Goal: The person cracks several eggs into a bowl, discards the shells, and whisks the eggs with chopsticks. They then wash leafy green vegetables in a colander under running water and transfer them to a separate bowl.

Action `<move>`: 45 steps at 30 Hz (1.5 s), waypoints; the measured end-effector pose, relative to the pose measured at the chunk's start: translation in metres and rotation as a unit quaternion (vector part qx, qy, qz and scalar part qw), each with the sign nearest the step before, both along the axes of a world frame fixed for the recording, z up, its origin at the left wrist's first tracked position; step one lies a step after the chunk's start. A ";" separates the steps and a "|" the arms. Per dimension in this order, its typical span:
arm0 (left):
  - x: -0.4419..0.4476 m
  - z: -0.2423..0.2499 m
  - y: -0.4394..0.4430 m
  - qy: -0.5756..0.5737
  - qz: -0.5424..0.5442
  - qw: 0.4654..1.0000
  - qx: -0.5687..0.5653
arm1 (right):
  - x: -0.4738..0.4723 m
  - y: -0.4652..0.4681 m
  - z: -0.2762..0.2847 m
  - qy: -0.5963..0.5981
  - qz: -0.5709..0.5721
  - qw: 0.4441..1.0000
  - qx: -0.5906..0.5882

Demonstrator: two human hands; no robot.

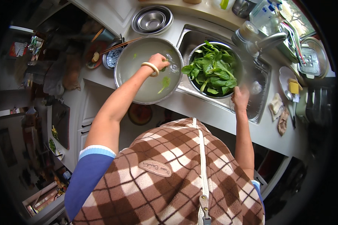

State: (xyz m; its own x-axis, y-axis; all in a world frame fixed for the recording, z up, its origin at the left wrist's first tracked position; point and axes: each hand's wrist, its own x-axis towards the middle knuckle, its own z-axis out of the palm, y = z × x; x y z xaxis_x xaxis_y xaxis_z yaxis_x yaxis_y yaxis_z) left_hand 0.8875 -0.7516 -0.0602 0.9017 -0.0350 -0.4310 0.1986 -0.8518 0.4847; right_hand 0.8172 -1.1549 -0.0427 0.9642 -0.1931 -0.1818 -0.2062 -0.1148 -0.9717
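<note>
My left hand (157, 62), with a pale bangle at its wrist, is over the water of a large metal basin (129, 81), its fingers pinched on a small green leaf (165, 67). Ripples show beside the fingertips. A loose leaf (165, 83) and a smaller green scrap (134, 56) float in the cloudy water. To the right, a metal bowl (196, 89) heaped with leafy greens (214, 69) sits at the sink (183, 84). My right hand (240, 97), slightly blurred, grips that bowl's near right rim; part of the thumb and fingers is hidden.
Nested metal bowls (152, 21) stand behind the basin. Chopsticks (124, 45) lie over a blue-patterned bowl (112, 58) at left. A faucet (270, 41) overhangs the sink's right side. Cloths (276, 104), a yellow sponge (293, 87) and a dish rack (309, 60) are farther right.
</note>
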 end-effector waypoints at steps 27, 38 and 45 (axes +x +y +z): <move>-0.070 -0.008 0.034 0.040 -0.154 0.987 -0.026 | -0.003 0.006 0.009 0.007 -0.019 1.000 0.011; -0.109 0.048 0.050 -0.093 -0.110 0.978 0.152 | -0.005 -0.004 0.005 0.027 -0.028 0.999 -0.007; -0.065 0.096 0.082 -0.154 0.033 0.988 -0.011 | -0.010 -0.004 0.009 0.018 -0.039 0.999 -0.004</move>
State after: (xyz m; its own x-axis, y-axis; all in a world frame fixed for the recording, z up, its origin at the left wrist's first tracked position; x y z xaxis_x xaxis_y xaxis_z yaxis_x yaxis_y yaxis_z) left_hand 0.8229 -0.6700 0.0358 0.9904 0.0215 -0.1362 0.0935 -0.8308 0.5486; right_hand 0.8076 -1.1588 -0.0340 0.9389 -0.2688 -0.2149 -0.2505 -0.1053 -0.9624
